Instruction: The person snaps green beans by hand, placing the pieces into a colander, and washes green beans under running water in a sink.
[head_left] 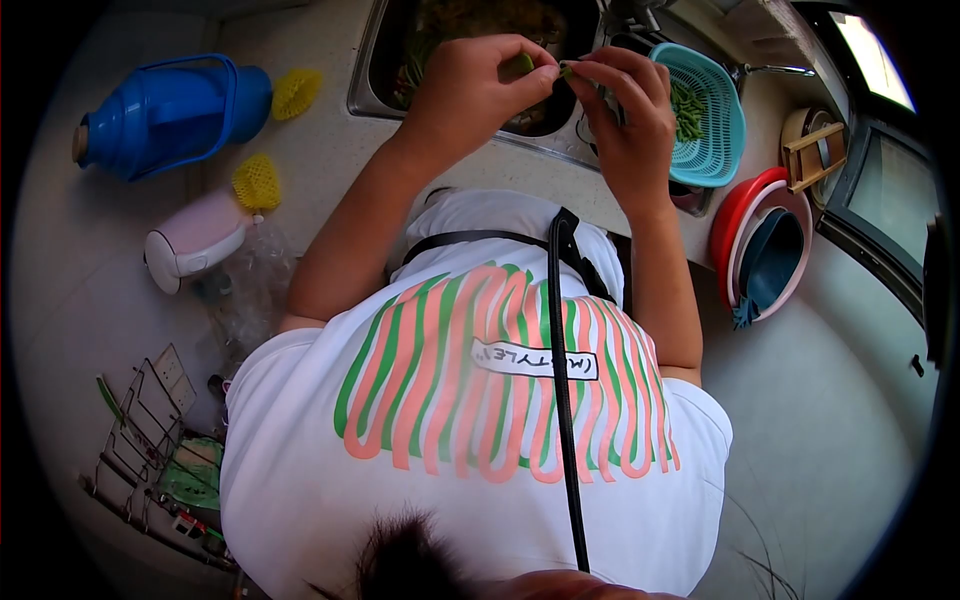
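Two hands meet over a rectangular metal sink in the head view, both grasping. The left hand curls its fingers around a slender green bean-like piece, thumb and index finger pressed together; the right hand pinches a tiny green end just beside that thumb, though I cannot tell whether it belongs to the same piece. The piece is probably light, crisp and easily snapped, perhaps slippery if wet, so a fingertip hold close to its end should suit it. Both forearms reach forward from bent elbows and converge, palms turned inward. Beside the right hand, similar green pieces lie in a turquoise plastic basket.
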